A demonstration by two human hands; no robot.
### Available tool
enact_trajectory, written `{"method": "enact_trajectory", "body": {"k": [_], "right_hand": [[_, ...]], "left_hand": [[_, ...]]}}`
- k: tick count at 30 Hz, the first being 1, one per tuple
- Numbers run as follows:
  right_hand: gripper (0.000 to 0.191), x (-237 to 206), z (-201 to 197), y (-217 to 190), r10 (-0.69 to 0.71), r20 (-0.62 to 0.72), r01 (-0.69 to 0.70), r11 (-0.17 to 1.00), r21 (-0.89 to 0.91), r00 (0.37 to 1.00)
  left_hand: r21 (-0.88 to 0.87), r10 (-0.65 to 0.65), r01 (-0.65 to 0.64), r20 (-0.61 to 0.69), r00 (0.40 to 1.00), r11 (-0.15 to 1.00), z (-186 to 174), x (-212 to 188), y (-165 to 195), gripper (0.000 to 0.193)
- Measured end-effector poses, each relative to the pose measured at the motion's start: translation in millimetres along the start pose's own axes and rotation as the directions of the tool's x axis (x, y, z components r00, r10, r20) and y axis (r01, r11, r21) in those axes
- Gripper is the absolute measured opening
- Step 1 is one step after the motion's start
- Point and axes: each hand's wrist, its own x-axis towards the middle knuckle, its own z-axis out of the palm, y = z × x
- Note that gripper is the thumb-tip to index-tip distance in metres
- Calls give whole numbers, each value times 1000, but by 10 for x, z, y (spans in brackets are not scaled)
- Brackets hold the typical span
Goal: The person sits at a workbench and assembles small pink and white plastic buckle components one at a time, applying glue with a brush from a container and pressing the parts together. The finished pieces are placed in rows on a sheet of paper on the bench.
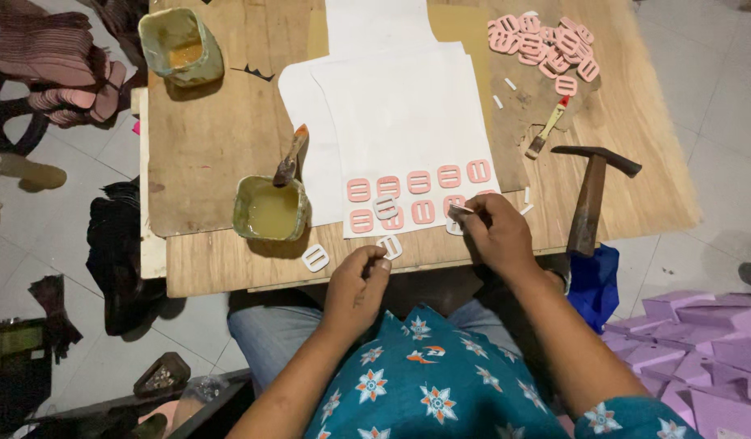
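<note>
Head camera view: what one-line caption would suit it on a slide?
Seated at a wooden table, a person's right hand and left hand handle pink buckle pieces beside a glue pot.

The person wears a teal top (440,382) printed with white star-shaped flowers and small orange marks; blue jeans (261,333) cover the legs; both forearms are bare; the left hand (355,284) and right hand (497,236) are ungloved.

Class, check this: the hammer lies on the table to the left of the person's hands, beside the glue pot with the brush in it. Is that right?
Not quite. The head view shows the hammer lying to the right of the hands, past the right hand. The glue pot with the brush stands on the left.
</note>
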Motion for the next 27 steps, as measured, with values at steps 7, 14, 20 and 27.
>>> {"method": "enact_trajectory", "body": {"k": [7,14,20,27], "right_hand": [[24,-74,143,-319,-299,-16,294,947,-127,954],[43,-191,326,-545,-504,135,510,860,-13,853],[51,-169,451,-676,-570,163,560,822,105,806],[53,-68,286,-947,-227,205,187,963,196,952]], "left_hand": [[-170,-74,80,47,996,982,105,49,-175,31],[-548,-343,395,199,918,738,117,236,-235,43],[-664,-412,380,117,904,644,128,309,-171,37],[-733,-424,336,71,903,592,70,315,-141,33]]}}
